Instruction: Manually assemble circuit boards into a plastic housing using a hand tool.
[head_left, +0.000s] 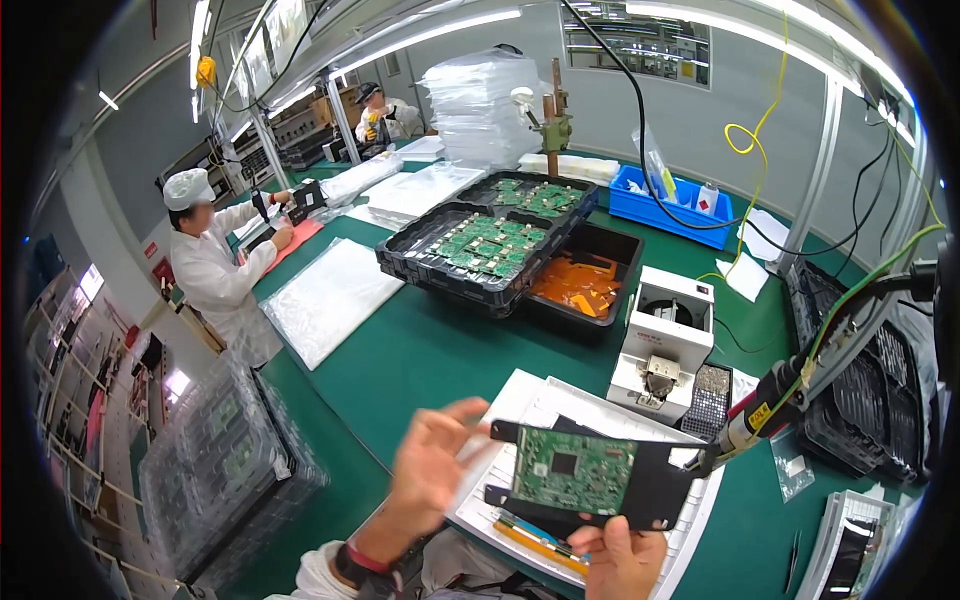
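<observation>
Your right hand (625, 562) has it, lower centre-right of the frame: thumb and fingers pinching the bottom edge of a black plate (662, 485), with a green circuit board (592, 480) lying against its face, chip side toward you! Over on the left, your left hand (432, 468) is up, fingers spread and a little blurred, right beside the plate's left end; whether a fingertip touches, you can't tell from here. Below the plate there's a white tray (690, 548), with an orange pen (545, 547) lying along its near side. Just above, the white device (660, 335) stands on the green table (360, 405). Up at top centre, black trays (440, 285) of green boards (490, 245) sit beside a blue bin (665, 215), and a co-worker (215, 260) in white works at upper left.
</observation>
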